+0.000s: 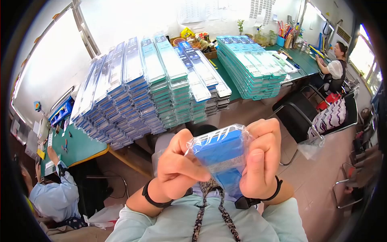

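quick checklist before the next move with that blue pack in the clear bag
1. Both hands on the blue pack: ok, left hand and right hand grip its sides.
2. Clear bag covers the pack's top end: ok.
3. Bag's lower end closed: cannot tell, hidden.
4. Stacks of flat packs standing on the green table: ok.
5. Person at left apart from the hands: ok.
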`<state>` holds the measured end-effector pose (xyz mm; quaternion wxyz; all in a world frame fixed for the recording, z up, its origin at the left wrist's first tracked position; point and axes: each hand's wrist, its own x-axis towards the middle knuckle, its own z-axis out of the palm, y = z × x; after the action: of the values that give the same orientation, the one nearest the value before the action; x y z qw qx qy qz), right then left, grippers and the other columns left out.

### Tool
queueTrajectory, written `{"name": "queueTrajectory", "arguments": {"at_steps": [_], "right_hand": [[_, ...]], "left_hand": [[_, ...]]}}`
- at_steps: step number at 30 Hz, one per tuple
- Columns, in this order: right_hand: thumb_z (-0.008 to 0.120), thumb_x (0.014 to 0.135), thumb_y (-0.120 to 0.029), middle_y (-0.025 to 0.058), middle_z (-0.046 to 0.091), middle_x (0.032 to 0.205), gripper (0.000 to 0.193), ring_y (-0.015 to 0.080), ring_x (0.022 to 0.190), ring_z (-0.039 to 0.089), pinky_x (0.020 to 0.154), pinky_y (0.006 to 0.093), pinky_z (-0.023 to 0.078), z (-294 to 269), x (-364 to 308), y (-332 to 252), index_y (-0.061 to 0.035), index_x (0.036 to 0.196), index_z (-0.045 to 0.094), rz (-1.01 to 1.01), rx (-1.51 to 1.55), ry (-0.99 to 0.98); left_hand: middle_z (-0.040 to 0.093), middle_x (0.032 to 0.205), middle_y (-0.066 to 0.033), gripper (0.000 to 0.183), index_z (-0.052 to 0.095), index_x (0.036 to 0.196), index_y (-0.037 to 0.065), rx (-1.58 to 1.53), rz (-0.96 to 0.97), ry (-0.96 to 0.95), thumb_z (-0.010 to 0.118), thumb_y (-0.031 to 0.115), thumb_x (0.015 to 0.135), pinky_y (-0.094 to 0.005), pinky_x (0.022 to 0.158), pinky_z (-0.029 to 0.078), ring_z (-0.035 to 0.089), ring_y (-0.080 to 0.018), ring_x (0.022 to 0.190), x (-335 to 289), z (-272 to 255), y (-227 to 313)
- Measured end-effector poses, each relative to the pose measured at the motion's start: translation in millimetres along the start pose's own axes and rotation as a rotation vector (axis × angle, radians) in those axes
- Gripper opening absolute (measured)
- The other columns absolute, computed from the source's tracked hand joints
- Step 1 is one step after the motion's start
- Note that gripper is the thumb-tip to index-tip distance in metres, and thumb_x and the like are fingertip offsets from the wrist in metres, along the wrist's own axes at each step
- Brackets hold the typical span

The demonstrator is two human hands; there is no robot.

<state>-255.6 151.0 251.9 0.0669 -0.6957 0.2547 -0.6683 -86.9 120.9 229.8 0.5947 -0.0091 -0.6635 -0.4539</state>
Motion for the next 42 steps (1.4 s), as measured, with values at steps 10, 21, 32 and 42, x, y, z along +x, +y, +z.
{"name": "queueTrajectory", "arguments": {"at_steps": [10, 21, 32, 42], "right_hand": [[0.050, 0.088, -0.009, 0.0144, 0.050, 0.081, 0.015, 0.0215, 0.070, 0.044, 0.062, 0.0315, 0.035, 1, -2, -2, -0.0007, 0.076, 0.047, 0.074, -0.093, -0.025], [0.049, 0.090, -0.009, 0.0137, 0.050, 0.081, 0.014, 0.0201, 0.069, 0.042, 0.062, 0.0307, 0.034, 2, -6, 3, -0.0012, 0.079, 0.046, 0.068, -0.105, -0.034], [0.044, 0.093, -0.015, 0.0138, 0.046, 0.081, 0.019, 0.0181, 0.068, 0.041, 0.063, 0.0302, 0.035, 10, -10, 2, -0.0017, 0.079, 0.043, 0.223, -0.010, 0.000], [0.039, 0.095, -0.016, 0.0093, 0.042, 0.081, 0.018, 0.0140, 0.070, 0.037, 0.066, 0.0273, 0.032, 19, -11, 16, -0.0024, 0.082, 0.041, 0.157, 0.022, -0.025]], "left_hand": [[0.039, 0.085, -0.0046, 0.019, 0.066, 0.075, 0.007, 0.030, -0.029, -0.002, 0.058, -0.010, 0.074, -0.0265, 0.062, 0.033, 0.040, -0.0165, 0.071, -2, -6, -1], [0.036, 0.082, -0.0043, 0.019, 0.064, 0.072, 0.004, 0.034, 0.060, -0.062, 0.052, -0.011, 0.072, -0.0278, 0.057, 0.033, 0.040, -0.0161, 0.063, 0, -8, -6], [0.039, 0.074, -0.0025, 0.010, 0.065, 0.070, 0.007, 0.239, 0.206, -0.085, 0.057, 0.001, 0.069, -0.0290, 0.051, 0.027, 0.036, -0.0160, 0.058, 3, -20, -6], [0.030, 0.072, -0.0014, 0.018, 0.065, 0.067, 0.011, 0.407, 0.313, 0.021, 0.059, -0.004, 0.059, -0.0264, 0.049, 0.022, 0.032, -0.0147, 0.057, 0, -26, -11]]}}
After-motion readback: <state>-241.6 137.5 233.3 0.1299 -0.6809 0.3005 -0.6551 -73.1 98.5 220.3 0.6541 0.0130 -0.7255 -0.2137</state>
